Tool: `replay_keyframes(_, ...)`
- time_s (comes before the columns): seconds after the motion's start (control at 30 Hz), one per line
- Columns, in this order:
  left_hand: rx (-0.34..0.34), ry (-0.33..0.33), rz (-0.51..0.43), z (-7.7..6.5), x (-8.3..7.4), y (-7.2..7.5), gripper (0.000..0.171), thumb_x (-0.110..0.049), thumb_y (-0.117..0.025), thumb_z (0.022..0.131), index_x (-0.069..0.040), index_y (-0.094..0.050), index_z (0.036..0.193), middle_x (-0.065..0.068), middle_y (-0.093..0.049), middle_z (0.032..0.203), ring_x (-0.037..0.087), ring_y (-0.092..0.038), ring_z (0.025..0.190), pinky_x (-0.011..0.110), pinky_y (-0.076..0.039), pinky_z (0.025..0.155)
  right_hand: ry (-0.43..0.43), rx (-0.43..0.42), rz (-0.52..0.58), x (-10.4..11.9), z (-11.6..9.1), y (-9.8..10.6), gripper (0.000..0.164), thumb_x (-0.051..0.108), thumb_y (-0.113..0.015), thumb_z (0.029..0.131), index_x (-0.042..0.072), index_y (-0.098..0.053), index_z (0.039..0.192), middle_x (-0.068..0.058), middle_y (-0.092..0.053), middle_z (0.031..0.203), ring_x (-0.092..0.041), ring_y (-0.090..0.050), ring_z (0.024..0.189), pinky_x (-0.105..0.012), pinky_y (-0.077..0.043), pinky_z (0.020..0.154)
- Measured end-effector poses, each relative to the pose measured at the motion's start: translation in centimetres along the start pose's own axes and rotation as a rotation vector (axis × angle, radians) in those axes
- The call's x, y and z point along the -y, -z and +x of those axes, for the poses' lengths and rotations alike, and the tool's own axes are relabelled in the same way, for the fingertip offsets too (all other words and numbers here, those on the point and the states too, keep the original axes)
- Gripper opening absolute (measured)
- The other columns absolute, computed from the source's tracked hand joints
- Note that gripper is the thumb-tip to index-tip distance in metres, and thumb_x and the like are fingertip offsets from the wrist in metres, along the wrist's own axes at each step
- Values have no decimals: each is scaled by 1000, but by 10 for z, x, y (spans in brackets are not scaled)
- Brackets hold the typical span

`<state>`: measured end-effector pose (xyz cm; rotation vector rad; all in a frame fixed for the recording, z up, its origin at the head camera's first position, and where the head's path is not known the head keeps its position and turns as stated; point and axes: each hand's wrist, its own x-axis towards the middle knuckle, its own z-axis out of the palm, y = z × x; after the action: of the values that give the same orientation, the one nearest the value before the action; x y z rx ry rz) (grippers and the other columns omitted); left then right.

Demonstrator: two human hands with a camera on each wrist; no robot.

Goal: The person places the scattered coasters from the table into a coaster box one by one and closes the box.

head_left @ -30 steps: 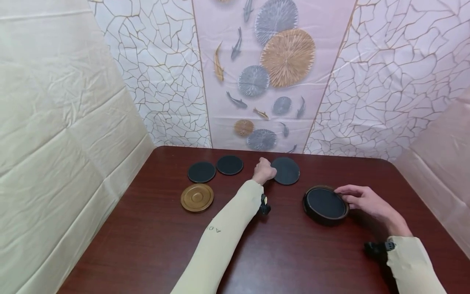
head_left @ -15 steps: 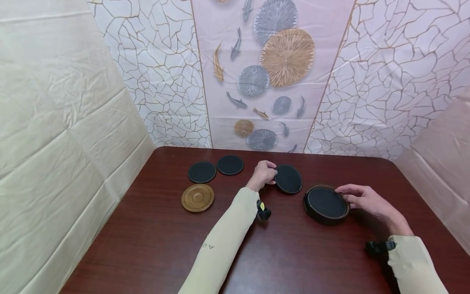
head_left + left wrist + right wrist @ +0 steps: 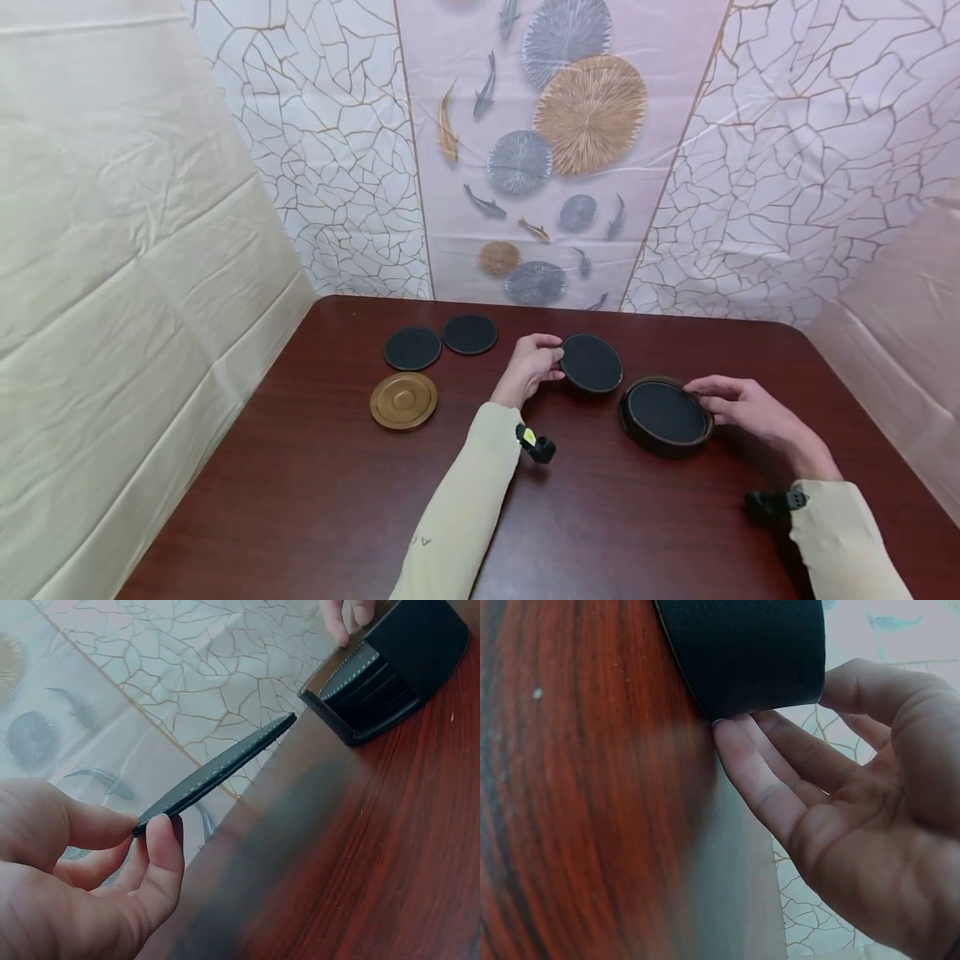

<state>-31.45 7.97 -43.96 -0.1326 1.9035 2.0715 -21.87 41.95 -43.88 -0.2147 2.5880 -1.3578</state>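
My left hand (image 3: 528,367) pinches a round black coaster (image 3: 592,364) at its left edge, thumb above and fingers beneath. In the left wrist view the coaster (image 3: 225,765) shows a pale stitched rim and is tilted, raised over the table. To the right stands a round black coaster holder (image 3: 660,446) with a coaster (image 3: 667,412) on top inside it. The left wrist view shows several stacked coasters (image 3: 367,686) through its side opening. My right hand (image 3: 761,412) holds the holder's right side, its fingers (image 3: 757,780) low at the wall.
Two black coasters (image 3: 412,348) (image 3: 470,334) lie flat at the back left of the dark red table (image 3: 315,500). A brown, ringed round disc (image 3: 403,402) lies in front of them. A patterned cloth wall (image 3: 517,158) rises behind the table.
My left hand has lifted the coaster from the back of the table and brought it slightly nearer and toward the holder. My right hand has stayed at the holder.
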Motion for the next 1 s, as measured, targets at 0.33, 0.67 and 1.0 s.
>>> replay_keyframes(0.33, 33, -7, -81, -10, 6, 0, 21, 0, -63, 92, -6, -67, 111, 8, -61, 96, 17, -60, 60, 27, -56, 56, 0, -8, 5, 0, -1, 0, 38, 17, -56, 100, -3, -54, 133, -29, -54, 131, -10, -66, 90, -28, -58, 74)
replay_keyframes(0.67, 55, -31, -119, -16, 3, -5, 20, 0, -64, 91, -7, -67, 110, 8, -64, 94, 17, -61, 58, 28, -56, 56, 8, 3, -5, 1, 0, 2, 39, 17, -57, 100, -2, -54, 134, -30, -54, 131, -12, -67, 89, -28, -58, 75)
replay_keyframes(1.0, 112, -32, -115, -28, 1, -22, 21, -1, -64, 92, -7, -67, 111, 7, -70, 95, 18, -63, 62, 32, -58, 64, 2, 31, -5, 2, -3, 2, 40, 17, -56, 100, -1, -53, 135, -30, -51, 133, -14, -66, 92, -29, -58, 76)
